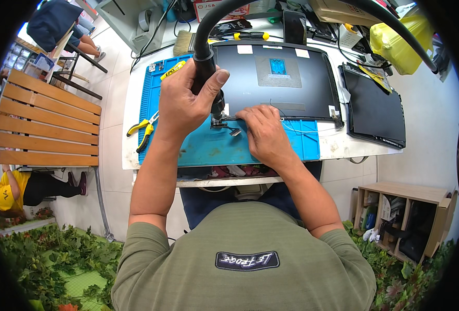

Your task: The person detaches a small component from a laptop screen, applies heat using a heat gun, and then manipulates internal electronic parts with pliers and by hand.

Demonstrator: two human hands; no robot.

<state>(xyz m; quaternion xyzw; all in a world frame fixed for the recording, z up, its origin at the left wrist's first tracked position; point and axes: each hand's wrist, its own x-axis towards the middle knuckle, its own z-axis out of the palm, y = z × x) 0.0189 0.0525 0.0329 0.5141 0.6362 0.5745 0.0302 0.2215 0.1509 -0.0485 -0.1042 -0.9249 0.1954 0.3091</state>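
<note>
My left hand (192, 98) grips the black end fitting of a flexible gooseneck arm (205, 32), which hangs over a metal hinge piece (219, 122) with a short cable connector (234, 132). My right hand (263, 129) has its fingers curled at the lower edge of a black laptop lid (312, 83), among thin cables (302, 131); what they hold is hidden. The lid lies on a blue work mat (193, 150), with a blue patch (277, 66) on it. Yellow-black pliers (144, 137) lie left of my left hand.
Black laptop parts (372, 109) lie on the white bench's right. Tools (250, 36), a brush (182, 42) and a yellow bag (398, 44) crowd the back. A slatted wooden seat (45, 129), two other people (11, 192) and low shelves (405, 212) stand around.
</note>
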